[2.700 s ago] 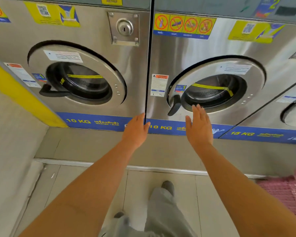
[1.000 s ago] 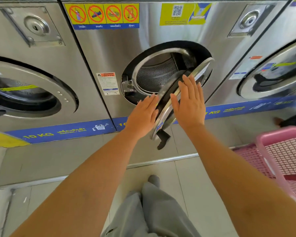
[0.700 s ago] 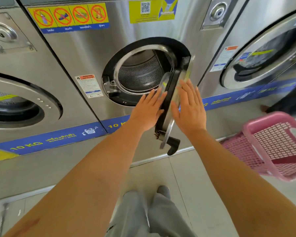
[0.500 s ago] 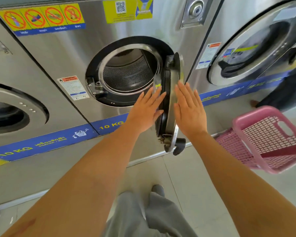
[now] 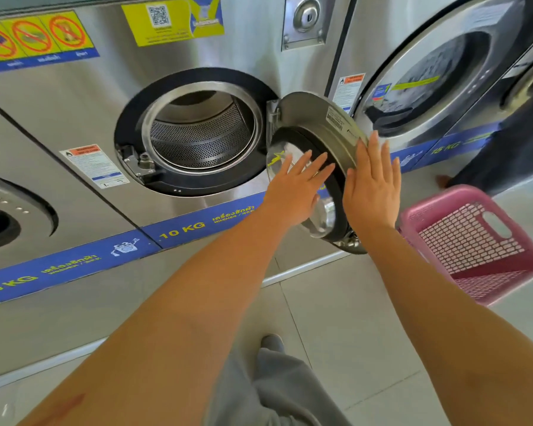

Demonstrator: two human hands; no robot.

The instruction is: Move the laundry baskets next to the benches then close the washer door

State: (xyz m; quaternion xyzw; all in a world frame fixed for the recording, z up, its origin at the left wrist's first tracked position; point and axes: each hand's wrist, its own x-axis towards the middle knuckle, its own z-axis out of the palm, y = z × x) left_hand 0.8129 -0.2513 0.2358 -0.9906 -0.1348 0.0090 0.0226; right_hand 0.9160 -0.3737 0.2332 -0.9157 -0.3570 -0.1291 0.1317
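Note:
The round steel washer door (image 5: 323,130) of the middle 10 KG machine stands swung out to the right on its hinge, inner side showing. The drum opening (image 5: 197,133) is bare and looks empty. My left hand (image 5: 296,189) lies flat, fingers spread, in front of the door's inner glass. My right hand (image 5: 373,186) rests flat with fingers straight against the door's outer rim. Neither hand grips anything. A pink laundry basket (image 5: 474,241) sits tilted on the floor at the right, below the door.
Steel washers line the wall: one at the left (image 5: 10,216), a larger one at the right (image 5: 437,75). A person's dark-clothed leg (image 5: 502,149) stands at the far right beyond the basket. My grey trousers and shoe (image 5: 271,342) are on the tiled floor.
The washer door went from shut to wide open, swinging out to the right with my hands on either side of it. My view shifted right, bringing the pink basket fully into sight.

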